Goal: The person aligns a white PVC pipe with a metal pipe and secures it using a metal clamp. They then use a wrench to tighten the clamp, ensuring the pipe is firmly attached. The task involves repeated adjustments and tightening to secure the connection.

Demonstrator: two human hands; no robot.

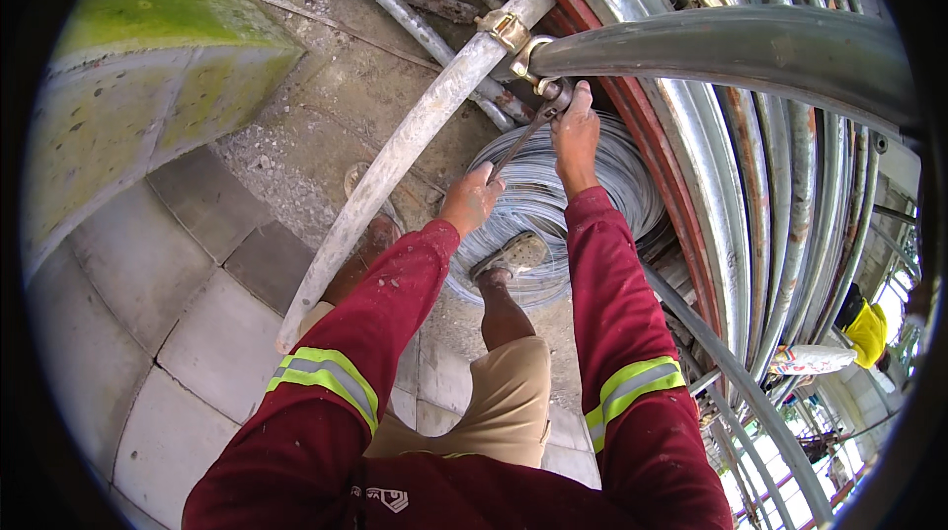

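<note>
My left hand (472,198) is closed round the lower end of a wrench (520,143) that slants up to the right. Up at the wrench's head, my right hand (576,140) is closed on it, its fingertips close to the bolt side of a scaffold clamp (539,64). That clamp sits round the end of a dark grey pipe (731,44) coming in from the right. Joined to it, a second clamp half (504,28) grips a pale, mortar-stained pipe (415,140), which runs diagonally down to the left. My right fingers partly hide the wrench's head.
A coil of grey wire (614,174) lies below my hands, with one shoe (512,255) on it. Many steel pipes (736,164) and a red beam (681,224) stand at the right. Left is a mossy concrete block (158,76) above floor tiles (188,362). A person in yellow (867,334) is far right.
</note>
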